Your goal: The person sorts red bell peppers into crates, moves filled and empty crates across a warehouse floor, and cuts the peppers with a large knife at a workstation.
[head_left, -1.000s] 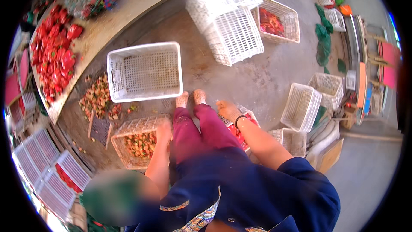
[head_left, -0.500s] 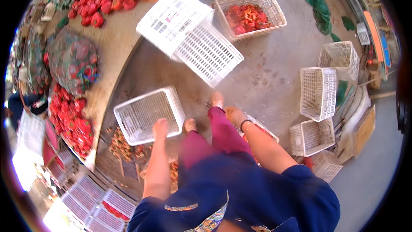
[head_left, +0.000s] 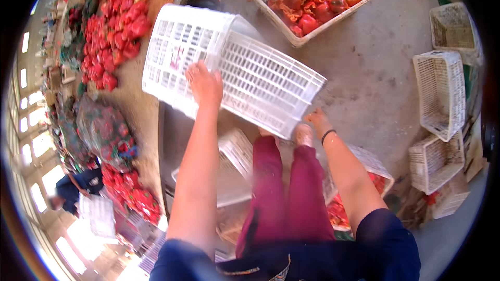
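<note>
Two white slatted plastic crates lean together at an angle in front of me, a left crate and a right crate. My left hand is on the left crate's slatted wall near where the two meet, its fingers bent against the slats. Close to the right crate's near lower corner, my right hand reaches with fingers apart; whether it touches the crate I cannot tell. Beyond them stands a crate with cut red peppers inside. Another white crate sits by my left leg, partly behind my forearm.
Crates of red pepper pieces stand beside my right leg. Several dirty crates line the right side. Red peppers and a full net sack lie on a raised ledge at left, where another person works.
Both hands have moved forward, the left onto the leaning crates and the right close to their near corner. My view has moved nearer to these crates, which now sit at a different angle.
</note>
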`<state>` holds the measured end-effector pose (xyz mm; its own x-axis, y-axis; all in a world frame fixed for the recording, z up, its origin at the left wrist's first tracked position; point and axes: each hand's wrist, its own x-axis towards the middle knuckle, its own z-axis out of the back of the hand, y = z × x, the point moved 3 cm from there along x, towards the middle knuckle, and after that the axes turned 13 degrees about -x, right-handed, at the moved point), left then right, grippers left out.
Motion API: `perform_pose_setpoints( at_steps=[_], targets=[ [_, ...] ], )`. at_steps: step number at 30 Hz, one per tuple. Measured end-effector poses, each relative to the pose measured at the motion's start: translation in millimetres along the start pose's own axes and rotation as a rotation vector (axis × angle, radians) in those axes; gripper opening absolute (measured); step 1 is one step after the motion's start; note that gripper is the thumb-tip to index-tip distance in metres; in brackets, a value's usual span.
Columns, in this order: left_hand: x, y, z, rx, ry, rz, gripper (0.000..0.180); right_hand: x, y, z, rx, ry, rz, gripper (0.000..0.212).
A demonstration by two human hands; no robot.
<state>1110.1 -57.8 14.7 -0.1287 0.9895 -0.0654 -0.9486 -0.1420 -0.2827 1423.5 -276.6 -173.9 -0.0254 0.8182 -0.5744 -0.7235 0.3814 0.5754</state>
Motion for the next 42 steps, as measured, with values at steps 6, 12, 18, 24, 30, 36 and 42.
perform_pose_setpoints(
  at_steps=[6,12,18,24,30,36,42],
  targets=[
    [13,-16,-17,-0.098,0.173,-0.016,0.052,31,8,-54,1.236,-0.015,-0.568,0.032],
    [-54,-62,62,-0.187,0.363,-0.063,0.052,-76,68,19,1.187,-0.378,-0.549,0.050],
    [-101,-193,211,-0.516,0.373,-0.217,0.041,-262,122,187,1.164,-0.693,-0.412,0.054],
    [-78,-319,244,-0.724,0.571,-0.443,0.043,-394,141,360,0.449,-0.993,-0.611,0.052],
    [-28,-475,251,-0.973,0.531,-0.753,0.043,-394,141,461,0.458,-1.400,-0.605,0.042],
    [75,-670,204,-0.965,0.534,-0.917,0.037,-283,104,597,0.510,-1.640,-0.443,0.047],
    [207,-847,93,-0.959,0.518,-0.975,0.035,-136,20,776,0.414,-1.357,-0.439,0.060]
  ],
)
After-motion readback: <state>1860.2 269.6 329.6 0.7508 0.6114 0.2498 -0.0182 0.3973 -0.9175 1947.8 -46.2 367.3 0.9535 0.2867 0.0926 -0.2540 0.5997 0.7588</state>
